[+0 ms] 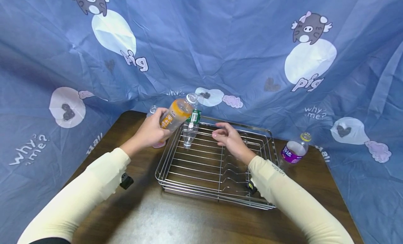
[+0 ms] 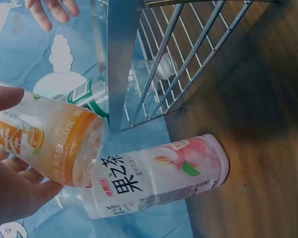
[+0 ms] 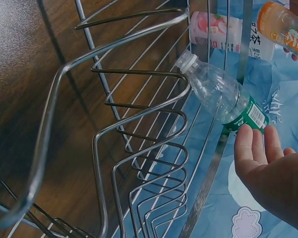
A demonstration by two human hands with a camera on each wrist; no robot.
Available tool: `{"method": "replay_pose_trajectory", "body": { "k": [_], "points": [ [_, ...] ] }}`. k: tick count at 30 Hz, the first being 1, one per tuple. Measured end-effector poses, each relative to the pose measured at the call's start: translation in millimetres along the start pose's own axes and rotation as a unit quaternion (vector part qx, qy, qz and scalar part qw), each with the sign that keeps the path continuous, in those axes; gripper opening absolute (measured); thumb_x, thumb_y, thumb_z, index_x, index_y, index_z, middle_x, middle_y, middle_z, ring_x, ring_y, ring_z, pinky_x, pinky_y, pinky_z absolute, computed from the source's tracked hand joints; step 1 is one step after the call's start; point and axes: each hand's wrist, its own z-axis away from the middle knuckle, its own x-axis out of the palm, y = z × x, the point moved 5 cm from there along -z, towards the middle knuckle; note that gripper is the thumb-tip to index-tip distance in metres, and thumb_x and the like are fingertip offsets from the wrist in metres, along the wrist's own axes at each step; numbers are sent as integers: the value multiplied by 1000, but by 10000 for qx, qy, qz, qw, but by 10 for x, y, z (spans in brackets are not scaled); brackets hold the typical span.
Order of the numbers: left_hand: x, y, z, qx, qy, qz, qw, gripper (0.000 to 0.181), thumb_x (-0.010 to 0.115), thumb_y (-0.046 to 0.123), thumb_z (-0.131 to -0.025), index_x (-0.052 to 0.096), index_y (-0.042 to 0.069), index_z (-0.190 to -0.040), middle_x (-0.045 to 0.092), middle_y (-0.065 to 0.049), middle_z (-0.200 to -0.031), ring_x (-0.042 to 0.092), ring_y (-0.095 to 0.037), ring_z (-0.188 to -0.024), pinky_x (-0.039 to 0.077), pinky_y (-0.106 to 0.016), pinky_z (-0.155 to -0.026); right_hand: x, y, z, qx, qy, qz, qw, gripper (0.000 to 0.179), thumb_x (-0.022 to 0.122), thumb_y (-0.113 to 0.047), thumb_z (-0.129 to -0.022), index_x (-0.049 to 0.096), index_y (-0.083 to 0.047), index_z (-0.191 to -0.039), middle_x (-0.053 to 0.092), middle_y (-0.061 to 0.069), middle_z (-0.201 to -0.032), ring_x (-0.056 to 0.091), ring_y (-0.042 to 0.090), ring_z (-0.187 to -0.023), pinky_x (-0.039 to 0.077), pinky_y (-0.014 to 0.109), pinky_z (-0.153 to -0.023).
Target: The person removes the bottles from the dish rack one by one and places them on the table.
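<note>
My left hand [image 1: 150, 132] grips a clear plastic bottle with an orange label [image 1: 177, 115], holding it tilted over the rack's left side. In the left wrist view its bottom end points toward a peach-tea bottle [image 2: 188, 166] with a pink label. A clear bottle with a green label [image 1: 192, 118] stands upside down in the wire dish rack [image 1: 217, 193], leaning on the back left rim. My right hand [image 1: 232, 141] is above the rack with fingers loosely bent and nothing in them. In the right wrist view its fingertips overlap the green label's edge.
A bottle with a purple label and yellow cap [image 1: 293, 152] stands right of the rack on the brown wooden table [image 1: 163, 219]. Wavy wire dividers [image 3: 139, 163] line the rack's right part. A blue printed cloth [image 1: 217, 44] hangs behind and around the table.
</note>
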Motion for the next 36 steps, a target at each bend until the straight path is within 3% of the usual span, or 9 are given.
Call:
{"method": "replay_pose_trajectory", "body": {
  "k": [2,7,10,15,18,21,36],
  "points": [
    [-19,-38,18,-69,101,114,9999,67,75,4,-75,47,5,-136,65,-18,-118,62,-34,-102,51,-48,-89,5,5,0,6,-9,1,10000,53,61,-12,-99,40,4,-145,58,28,-129,61,33,-114,54,45,-95],
    [-3,-162,70,-379,163,822,9958,65,73,-3,-78,45,5,-136,61,-18,-117,62,-35,-96,61,-43,-64,14,7,-1,-16,-9,1,10000,52,60,-10,-99,40,3,-145,59,26,-127,61,34,-114,53,48,-96],
    [17,-216,90,-466,175,1077,9929,66,72,-6,-77,42,3,-135,59,-19,-118,62,-36,-95,62,-41,-58,20,6,-3,-23,-32,5,10000,52,60,-10,-99,40,4,-145,60,25,-127,61,35,-115,53,49,-97],
    [1,-259,110,-368,371,852,9950,69,75,-5,-75,41,2,-134,62,-19,-121,63,-36,-99,60,-44,-75,30,13,-11,28,-69,48,10000,51,59,-11,-100,40,3,-145,59,25,-127,60,36,-117,53,48,-97],
    [-17,-284,130,-334,509,704,9957,70,80,-1,-75,41,1,-134,62,-21,-125,62,-38,-107,52,-50,-91,36,16,-14,41,-67,51,10000,52,60,-11,-100,40,3,-145,59,25,-127,60,36,-117,53,47,-97],
    [-29,-316,158,-360,596,610,9957,71,82,3,-76,40,0,-133,60,-23,-128,60,-39,-113,46,-54,-100,43,19,-15,34,-46,35,10000,52,60,-10,-99,40,4,-145,59,25,-127,60,36,-116,53,47,-96],
    [-12,-463,291,-397,897,761,9923,71,82,-1,-76,39,-3,-133,59,-26,-125,59,-41,-113,47,-53,-99,30,36,-19,55,19,30,10000,51,61,-10,-99,42,3,-144,60,24,-125,61,34,-113,53,47,-96]
  ]
}}
